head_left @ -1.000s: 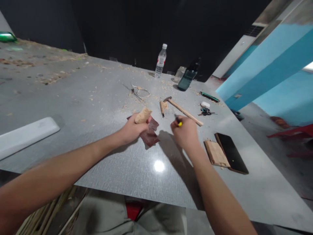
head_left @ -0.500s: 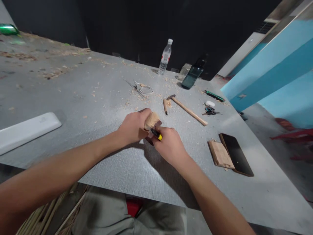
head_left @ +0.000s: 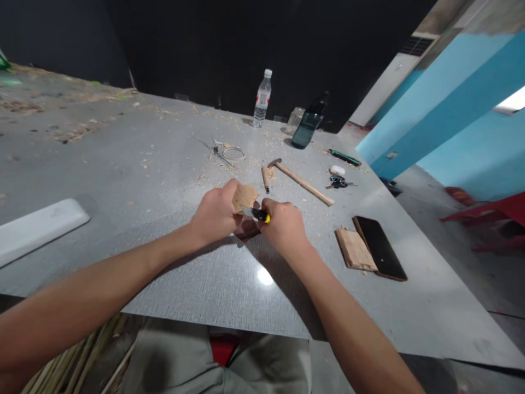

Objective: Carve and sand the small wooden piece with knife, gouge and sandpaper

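A small light-coloured wooden piece [head_left: 245,198] is gripped by my left hand [head_left: 217,212], whose fingers wrap round its left side. My right hand [head_left: 284,225] is closed on a black and yellow utility knife [head_left: 261,215]. The knife's blade points left and lies across the lower part of the wood. A dark reddish-brown part shows below the blade between my hands; what it belongs to is unclear. Behind them, a short wooden-handled tool [head_left: 266,179] lies beside a hammer [head_left: 305,184].
The grey table [head_left: 197,295] bears a phone [head_left: 379,248], a wooden block [head_left: 355,249], keys [head_left: 339,182], a white case [head_left: 337,170], a green cutter [head_left: 344,157], a wire loop [head_left: 233,152], a clear bottle [head_left: 262,99], a dark bottle [head_left: 307,127], a white object [head_left: 43,230] and wood shavings.
The view has shifted, so the table items appear further left. The wooden piece has turned in my left hand, and the knife blade now shows across it.
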Available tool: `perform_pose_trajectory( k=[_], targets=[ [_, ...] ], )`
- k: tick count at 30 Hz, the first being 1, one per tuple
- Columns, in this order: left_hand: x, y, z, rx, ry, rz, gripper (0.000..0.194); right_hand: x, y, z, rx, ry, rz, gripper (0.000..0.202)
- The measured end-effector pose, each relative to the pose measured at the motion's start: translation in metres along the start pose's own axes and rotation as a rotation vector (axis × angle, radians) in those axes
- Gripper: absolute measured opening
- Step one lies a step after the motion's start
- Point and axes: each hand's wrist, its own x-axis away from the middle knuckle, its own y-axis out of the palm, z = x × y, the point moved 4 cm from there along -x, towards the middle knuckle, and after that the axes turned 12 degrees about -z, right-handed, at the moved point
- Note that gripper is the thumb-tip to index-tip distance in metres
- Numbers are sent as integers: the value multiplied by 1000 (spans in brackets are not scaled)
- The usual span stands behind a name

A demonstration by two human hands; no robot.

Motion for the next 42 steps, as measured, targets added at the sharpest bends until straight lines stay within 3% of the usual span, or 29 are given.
perform_pose_trajectory(
  k=[11,14,17,19,21,26,29,34,42],
  targets=[
    [-6,4,-1,59,61,62,34,-2,-2,1,8,21,39,26],
    [-2,-10,-2,73,98,185,24,-9,-5,29,-86,77,71,25],
    [3,-32,-4,70,150,415,22,-15,-17,76,-229,281,192,30],
    [2,-39,-8,79,147,457,24,-17,-22,89,-234,309,226,31],
    [-1,-37,-11,89,141,400,22,-16,-22,78,-243,251,215,27],
    [-3,-20,-9,33,138,209,19,-1,-2,6,-269,-32,101,15],
    [-3,-17,-8,-40,51,108,25,9,4,-18,-309,-138,48,13],
    [-4,-15,-5,-165,-48,21,35,14,5,-22,-268,-153,5,18],
    [-2,-8,3,-306,-86,-60,35,12,7,-18,-255,-157,-18,22]
  ],
)
